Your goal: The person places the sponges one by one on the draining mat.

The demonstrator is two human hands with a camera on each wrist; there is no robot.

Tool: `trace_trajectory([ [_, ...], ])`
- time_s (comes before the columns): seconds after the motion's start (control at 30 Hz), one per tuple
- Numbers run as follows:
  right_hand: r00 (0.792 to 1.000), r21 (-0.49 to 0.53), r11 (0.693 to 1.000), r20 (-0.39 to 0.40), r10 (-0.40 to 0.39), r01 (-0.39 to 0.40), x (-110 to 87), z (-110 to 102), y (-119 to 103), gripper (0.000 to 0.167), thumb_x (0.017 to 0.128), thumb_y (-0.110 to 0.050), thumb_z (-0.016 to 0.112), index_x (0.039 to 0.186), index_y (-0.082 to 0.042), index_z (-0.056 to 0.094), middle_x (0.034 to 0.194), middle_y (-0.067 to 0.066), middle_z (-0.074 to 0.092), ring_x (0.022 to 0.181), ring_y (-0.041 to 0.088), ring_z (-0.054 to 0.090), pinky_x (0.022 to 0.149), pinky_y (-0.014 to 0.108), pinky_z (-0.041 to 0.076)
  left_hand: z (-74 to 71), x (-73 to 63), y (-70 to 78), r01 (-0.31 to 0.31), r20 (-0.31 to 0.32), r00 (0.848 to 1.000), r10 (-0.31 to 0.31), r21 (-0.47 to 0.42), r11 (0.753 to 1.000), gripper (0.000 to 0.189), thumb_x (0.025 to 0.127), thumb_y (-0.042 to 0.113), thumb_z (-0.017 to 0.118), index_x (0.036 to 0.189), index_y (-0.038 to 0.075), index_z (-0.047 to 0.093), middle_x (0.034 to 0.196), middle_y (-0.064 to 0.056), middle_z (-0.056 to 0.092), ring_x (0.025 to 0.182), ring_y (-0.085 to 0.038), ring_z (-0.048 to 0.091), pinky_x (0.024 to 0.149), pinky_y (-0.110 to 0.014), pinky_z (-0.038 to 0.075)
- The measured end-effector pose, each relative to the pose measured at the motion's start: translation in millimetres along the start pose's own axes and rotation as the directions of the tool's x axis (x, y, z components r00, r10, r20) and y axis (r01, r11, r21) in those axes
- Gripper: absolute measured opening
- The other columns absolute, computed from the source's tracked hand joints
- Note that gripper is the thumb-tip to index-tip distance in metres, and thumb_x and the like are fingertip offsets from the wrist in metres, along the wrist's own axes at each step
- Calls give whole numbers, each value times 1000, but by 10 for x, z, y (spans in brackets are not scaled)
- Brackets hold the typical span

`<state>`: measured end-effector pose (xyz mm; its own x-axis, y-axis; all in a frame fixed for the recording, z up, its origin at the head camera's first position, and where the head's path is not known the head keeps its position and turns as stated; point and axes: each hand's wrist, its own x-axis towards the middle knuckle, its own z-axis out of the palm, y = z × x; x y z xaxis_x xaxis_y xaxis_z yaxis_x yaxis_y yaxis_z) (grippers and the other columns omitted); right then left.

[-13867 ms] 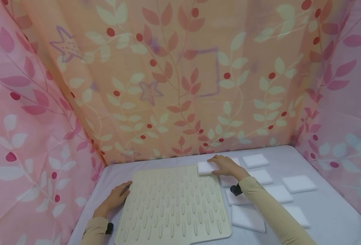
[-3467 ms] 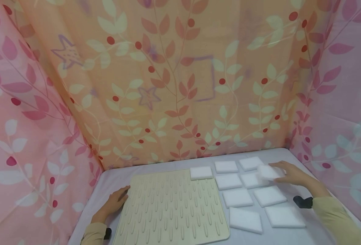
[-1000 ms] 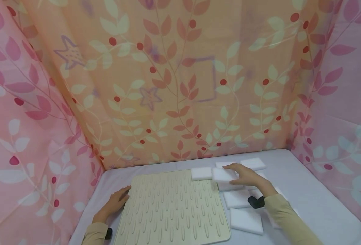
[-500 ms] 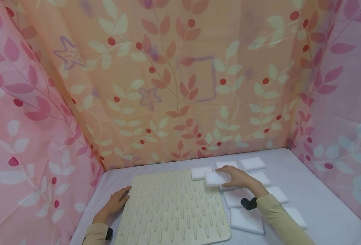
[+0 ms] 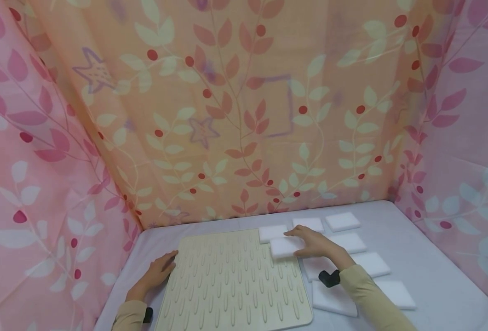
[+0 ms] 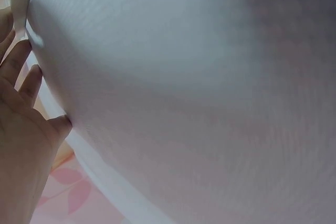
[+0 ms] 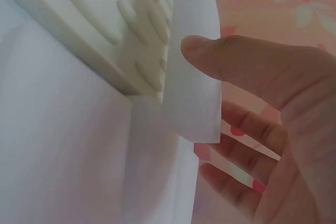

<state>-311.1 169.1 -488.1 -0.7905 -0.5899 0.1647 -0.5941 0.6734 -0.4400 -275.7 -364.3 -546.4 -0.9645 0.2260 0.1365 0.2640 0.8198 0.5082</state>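
Note:
A cream mat with raised oval ridges (image 5: 227, 280) lies on the table. My left hand (image 5: 154, 272) rests at its left edge with fingers loosely extended. Over the mat's right side, my right hand (image 5: 315, 244) pinches a white rectangular sponge (image 5: 283, 247) between thumb (image 7: 197, 44) and fingers. The right wrist view shows this held sponge (image 7: 191, 93) close over the mat's ridges (image 7: 94, 14). Another white sponge (image 5: 270, 232) lies flat on the mat's back right corner, just behind the held one.
Several more white sponges lie in loose rows right of the mat, among them one at the back (image 5: 343, 221) and one near the front (image 5: 335, 301). My right forearm crosses above some of them. Floral curtains (image 5: 244, 115) enclose the white-covered table (image 5: 426, 276).
One sponge has been set on the mat's back right corner. My right hand has taken another from the table's right side and carried it left over the mat. The left hand stays put.

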Motion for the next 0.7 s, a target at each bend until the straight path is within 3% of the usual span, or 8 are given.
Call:
trace_trajectory([
  [0.33,999,-16,999,4,-31,31,81,127,-87,56,75,-25,76,127,-14,57,115,5,56,105,23,54,86,44,46,4,8,-28,-18,-21,1000,18,-2,1000,46,93,16,53,136,2,44,138,-23,44,128,-50,34,95,-74,14],
  [0.7,999,-41,998,8,-41,41,125,185,-149,54,76,-27,75,126,-13,58,115,6,56,104,21,53,86,44,46,6,16,-35,-4,2,1000,4,-6,1000,47,94,19,52,138,3,43,139,-23,43,129,-48,32,95,-75,11],
])
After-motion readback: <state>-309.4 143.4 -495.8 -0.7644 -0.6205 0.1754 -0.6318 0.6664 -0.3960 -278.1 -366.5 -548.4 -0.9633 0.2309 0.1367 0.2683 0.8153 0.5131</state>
